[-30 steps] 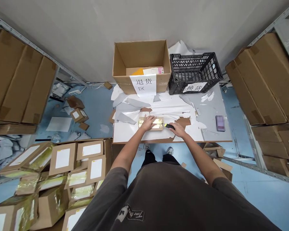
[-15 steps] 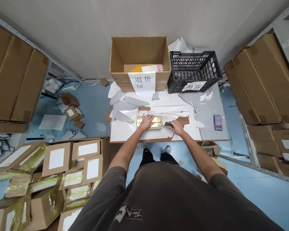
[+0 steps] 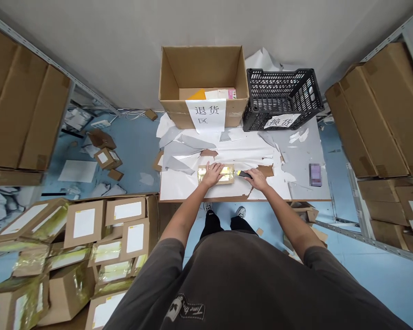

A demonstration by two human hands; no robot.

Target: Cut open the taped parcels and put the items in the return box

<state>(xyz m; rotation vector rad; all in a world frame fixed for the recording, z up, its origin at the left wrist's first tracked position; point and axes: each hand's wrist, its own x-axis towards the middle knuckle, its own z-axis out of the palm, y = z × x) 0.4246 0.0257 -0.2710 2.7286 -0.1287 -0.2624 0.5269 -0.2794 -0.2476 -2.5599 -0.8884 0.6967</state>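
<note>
A small cardboard box (image 3: 229, 174) wrapped in shiny yellowish tape lies lengthwise on the white paper near the table's front edge. Across its top rests my left hand (image 3: 213, 173), fingers spread and pressed down on the tape. My right hand (image 3: 258, 179) is wrapped around a black and yellow utility knife (image 3: 244, 174). Its blade points left at the box's right end; whether the tip touches the box I cannot tell.
Torn white paper covers much of the table (image 3: 306, 192). Behind stand a large open carton (image 3: 172, 112) with a few items and a black plastic crate (image 3: 249, 121). A purple pack (image 3: 315, 175) lies at right. Taped parcels (image 3: 84, 223) fill a big box at lower left.
My right hand and the knife have shifted slightly right relative to the small box. My left hand stays on the box. The whole view has moved a little.
</note>
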